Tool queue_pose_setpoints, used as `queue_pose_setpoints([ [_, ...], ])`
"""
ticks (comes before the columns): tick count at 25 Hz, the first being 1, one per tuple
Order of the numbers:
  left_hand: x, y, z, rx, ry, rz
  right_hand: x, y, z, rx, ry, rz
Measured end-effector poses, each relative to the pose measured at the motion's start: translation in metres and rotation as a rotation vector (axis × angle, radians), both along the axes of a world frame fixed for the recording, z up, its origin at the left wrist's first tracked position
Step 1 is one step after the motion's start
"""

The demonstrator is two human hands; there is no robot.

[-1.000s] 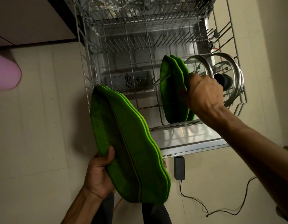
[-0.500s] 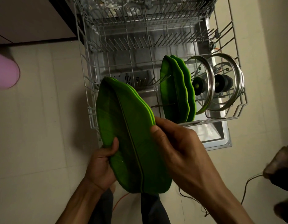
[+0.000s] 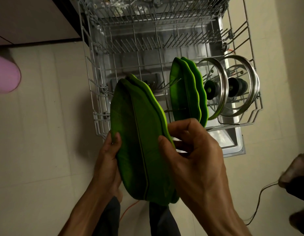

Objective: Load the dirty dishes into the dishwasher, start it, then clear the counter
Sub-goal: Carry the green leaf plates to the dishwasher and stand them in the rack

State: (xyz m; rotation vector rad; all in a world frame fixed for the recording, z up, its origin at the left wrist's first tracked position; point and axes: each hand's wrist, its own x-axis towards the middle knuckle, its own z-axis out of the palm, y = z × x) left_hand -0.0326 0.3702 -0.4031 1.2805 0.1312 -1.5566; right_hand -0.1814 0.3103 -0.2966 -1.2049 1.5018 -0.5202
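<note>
Fingers (image 3: 164,142) of the right hand (image 3: 193,155) pinched one edge of the stacked green leaf-shaped plates (image 3: 139,142), apparently peeling one off for the wire dishwasher rack (image 3: 96,103); left hand (image 3: 107,160) gripped the stack.

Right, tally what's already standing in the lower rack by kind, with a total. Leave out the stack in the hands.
Green leaf-shaped plates: 2
Glass pot lids: 2, a nearer lid and a farther lid
Total: 4, all on edge at the right end of the lower rack.
</note>
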Motion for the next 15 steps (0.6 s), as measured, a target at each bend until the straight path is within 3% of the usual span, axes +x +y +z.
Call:
queue_pose_setpoints([
  [10, 0.006, 0.002, -0.001, 0.08, 0.23, 0.157, -0.003, -0.004, 0.031, -0.136, 0.203, 0.103],
  [13, 0.008, 0.007, -0.01, -0.002, 0.35, 0.133, -0.021, -0.021, 0.042, -0.218, 0.278, 0.042],
  [15, 0.013, 0.015, -0.013, -0.191, 0.45, 0.085, -0.034, -0.04, 0.04, -0.261, 0.362, 0.003],
])
